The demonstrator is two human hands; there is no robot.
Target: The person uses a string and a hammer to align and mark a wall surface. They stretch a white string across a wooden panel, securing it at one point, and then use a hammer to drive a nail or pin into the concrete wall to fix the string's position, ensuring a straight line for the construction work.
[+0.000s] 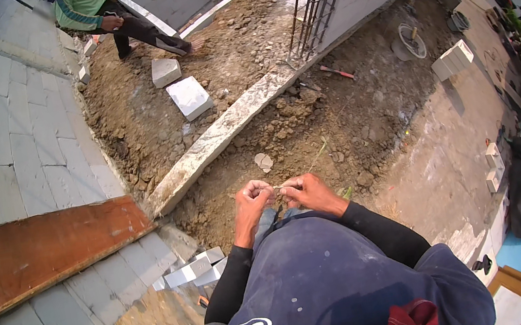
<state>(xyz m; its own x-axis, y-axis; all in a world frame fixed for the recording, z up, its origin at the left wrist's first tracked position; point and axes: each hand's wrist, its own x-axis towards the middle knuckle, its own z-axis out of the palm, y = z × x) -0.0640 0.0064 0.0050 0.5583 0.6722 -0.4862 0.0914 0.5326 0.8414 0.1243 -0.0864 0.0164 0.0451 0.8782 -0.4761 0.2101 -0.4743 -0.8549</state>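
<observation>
My left hand (254, 203) and my right hand (312, 194) meet in front of my waist, both with fingers pinched. A small thin bit shows between the fingertips, too small to name. Just beyond the hands, a pale flat broken piece (264, 162) lies on the brown soil. A thin green plant stem (320, 150) rises past my right hand.
A low concrete beam (221, 133) crosses ahead, with upright steel rebar (320, 4) at its far part. Pale blocks (190, 98), a red-handled tool (337, 72) and a bucket (409, 43) lie around. Another person (113, 22) stands far left. A brown board (48, 250) leans left.
</observation>
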